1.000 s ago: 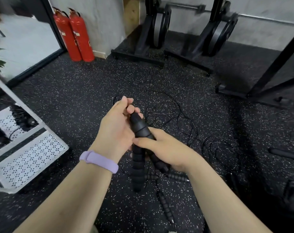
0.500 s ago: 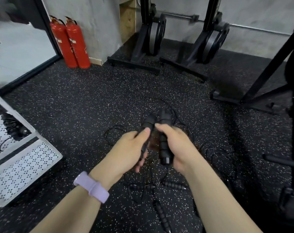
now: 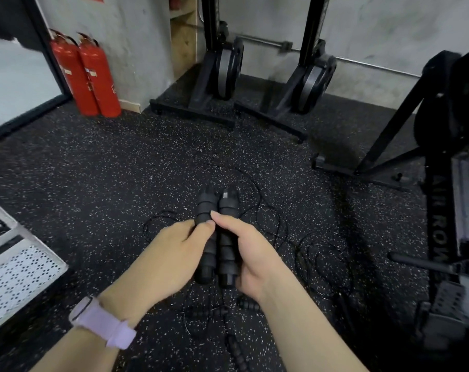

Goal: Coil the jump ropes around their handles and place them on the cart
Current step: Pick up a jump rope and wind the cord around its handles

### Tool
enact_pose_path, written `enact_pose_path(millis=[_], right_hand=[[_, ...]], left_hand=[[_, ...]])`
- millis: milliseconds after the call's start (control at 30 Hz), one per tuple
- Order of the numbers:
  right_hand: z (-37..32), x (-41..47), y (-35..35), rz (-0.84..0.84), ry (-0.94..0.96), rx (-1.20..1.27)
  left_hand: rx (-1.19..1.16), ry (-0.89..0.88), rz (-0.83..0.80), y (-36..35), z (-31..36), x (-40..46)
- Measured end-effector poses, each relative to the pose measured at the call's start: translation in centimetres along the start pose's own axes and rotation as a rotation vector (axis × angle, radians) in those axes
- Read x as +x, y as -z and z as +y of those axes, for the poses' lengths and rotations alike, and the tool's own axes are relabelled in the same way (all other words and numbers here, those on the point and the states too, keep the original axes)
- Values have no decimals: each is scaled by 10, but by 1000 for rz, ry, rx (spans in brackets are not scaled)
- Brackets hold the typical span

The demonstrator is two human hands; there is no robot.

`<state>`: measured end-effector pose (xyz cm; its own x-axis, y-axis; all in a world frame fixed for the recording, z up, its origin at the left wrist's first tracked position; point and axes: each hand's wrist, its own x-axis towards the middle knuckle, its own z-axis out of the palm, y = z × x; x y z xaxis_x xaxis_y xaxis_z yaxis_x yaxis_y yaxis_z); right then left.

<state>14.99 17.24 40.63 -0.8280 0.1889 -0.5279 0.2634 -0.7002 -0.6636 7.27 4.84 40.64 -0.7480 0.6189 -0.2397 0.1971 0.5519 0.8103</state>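
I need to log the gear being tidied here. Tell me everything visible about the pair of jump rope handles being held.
The pair of jump rope handles is black and ribbed, with a matte, foam-like look. They are held side by side, touching, pointing away from the person, above the speckled floor. The left hand grips the left handle, the right hand the right one, thumbs meeting on top. The right handle's far end shows a pale glint. No cord is wound on them yet.

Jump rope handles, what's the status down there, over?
Left hand and right hand each grip one of the jump rope handles, side by side. Cord uncoiled on floor. Cart at left, path unobstructed.
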Motion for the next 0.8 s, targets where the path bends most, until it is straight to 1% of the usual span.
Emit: enact_pose_path(millis=[100, 200, 300, 333, 367, 433, 467, 533, 567, 633, 700, 733, 800], right_hand=[[1, 0, -1, -9, 28, -4], [2, 0, -3, -22, 6, 10], [0, 0, -3, -83, 2, 30], [-1, 1, -2, -99, 18, 18], [-2, 1, -2, -108, 39, 5], [-5, 2, 1, -115, 73, -10], [-6, 2, 3, -139, 86, -6], [-8, 0, 4, -247, 78, 4], [-9, -2, 3, -309, 68, -8], [-7, -6, 0, -443, 40, -52], [-2, -11, -6, -558, -5, -72], [1, -12, -8, -589, -24, -76], [6, -13, -9, -620, -48, -59]], left_hand=[[36, -11, -35, 2, 0, -2], [58, -29, -58, 6, -4, -2], [92, -46, -73, 7, -5, -4], [148, -58, -59, 8, -5, -5], [238, -83, -11, 8, -5, -6], [378, -143, 158, 12, -2, -7], [344, -172, 254, 14, -1, -7], [97, -232, 413, 18, -1, -3], [-29, -265, 443, 19, -1, 0], [-213, -339, 407, 20, -1, 7], [-403, -378, 307, 20, -4, 14], [-474, -343, 265, 20, -3, 15], [-506, -271, 239, 21, 2, 14]])
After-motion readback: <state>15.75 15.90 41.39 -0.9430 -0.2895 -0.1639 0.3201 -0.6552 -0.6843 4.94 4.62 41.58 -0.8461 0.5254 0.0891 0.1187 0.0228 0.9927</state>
